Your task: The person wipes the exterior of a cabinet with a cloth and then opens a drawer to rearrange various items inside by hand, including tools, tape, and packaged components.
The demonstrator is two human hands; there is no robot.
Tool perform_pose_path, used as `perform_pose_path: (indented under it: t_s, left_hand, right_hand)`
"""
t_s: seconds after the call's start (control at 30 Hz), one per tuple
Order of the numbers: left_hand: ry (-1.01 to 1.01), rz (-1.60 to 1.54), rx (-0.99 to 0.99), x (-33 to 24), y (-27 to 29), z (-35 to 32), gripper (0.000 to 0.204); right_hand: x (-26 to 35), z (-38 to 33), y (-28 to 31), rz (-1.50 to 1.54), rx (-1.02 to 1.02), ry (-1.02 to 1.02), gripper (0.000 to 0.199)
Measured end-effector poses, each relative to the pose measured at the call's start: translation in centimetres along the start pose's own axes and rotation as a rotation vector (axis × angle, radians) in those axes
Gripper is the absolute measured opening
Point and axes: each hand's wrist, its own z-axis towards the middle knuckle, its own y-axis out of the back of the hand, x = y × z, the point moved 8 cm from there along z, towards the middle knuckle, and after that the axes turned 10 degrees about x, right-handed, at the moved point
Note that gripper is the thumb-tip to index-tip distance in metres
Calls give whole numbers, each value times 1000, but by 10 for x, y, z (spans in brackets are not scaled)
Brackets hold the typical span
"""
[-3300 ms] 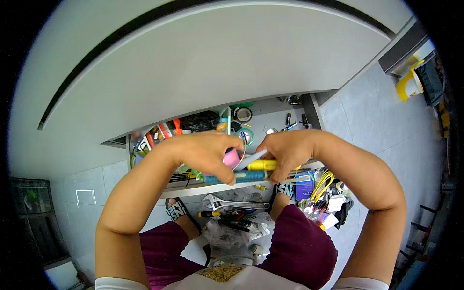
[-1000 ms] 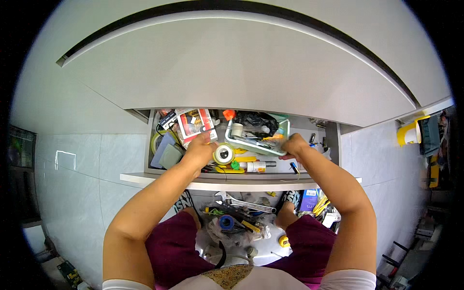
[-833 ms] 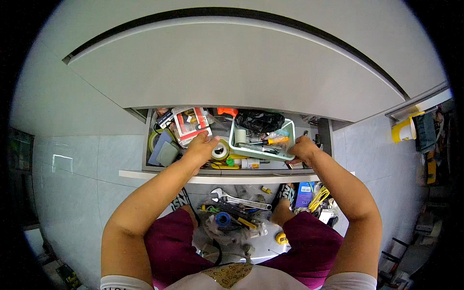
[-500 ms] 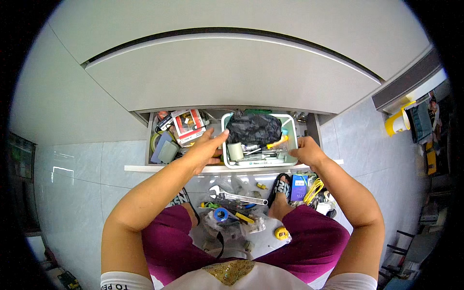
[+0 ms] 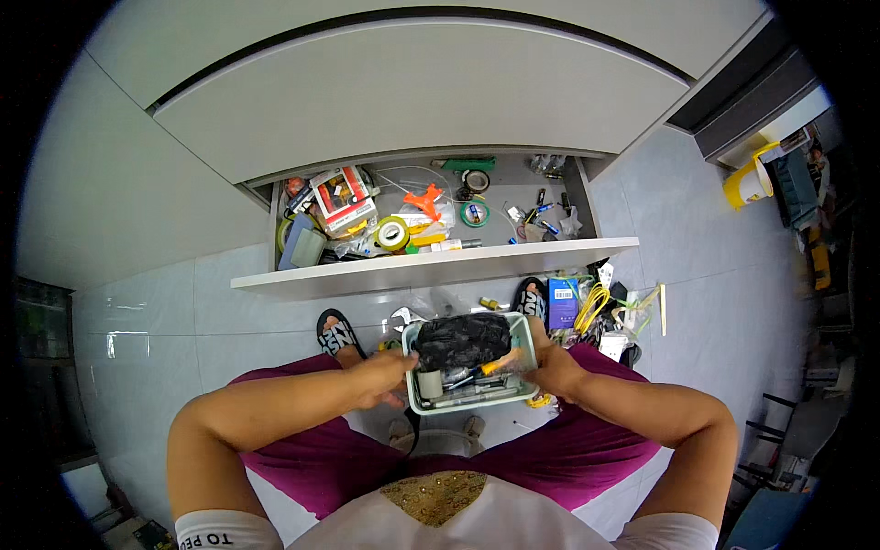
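The fingers [image 5: 396,378] of the person's left hand [image 5: 378,378] are curling against the left wall of a pale green plastic tray [image 5: 469,398], clamped on its rim, while the right hand [image 5: 552,368] is gripping the opposite wall the same way, thumb over the edge as far as the view shows. The tray is being held level in the air between the two hands, above the person's lap and below the front edge of the open drawer [image 5: 431,268]. Inside it a crumpled black bag [image 5: 461,339] is lying toward the far wall, with a small grey roll [image 5: 429,383] and several screwdrivers [image 5: 477,378] toward the near wall.

The tray is looking like thin, slightly flexible plastic (it may bow under the tools), and its load is probably moderately heavy and loose, so tilting could send things sliding. A grip on both short walls, as here, seems soundest.

Further out, the drawer is holding a tape roll [image 5: 392,234] near its front edge, and clutter is lying on the tiled floor [image 5: 706,257]
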Motion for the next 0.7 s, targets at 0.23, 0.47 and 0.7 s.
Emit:
perform_pose_path:
  t_s: [0.23, 0.47, 0.7]
  left_hand:
    - [231, 1079, 136, 70, 57, 120, 43]
    - [105, 1363, -48, -1, 52, 85, 48]
    - [-41, 1443, 49, 2, 54, 102, 54]
  right_hand:
    - [-147, 111, -95, -699, 120, -129, 40]
    - [-236, 132, -139, -625, 305, -384, 40]
    - [-145, 152, -41, -715, -46, -402, 35]
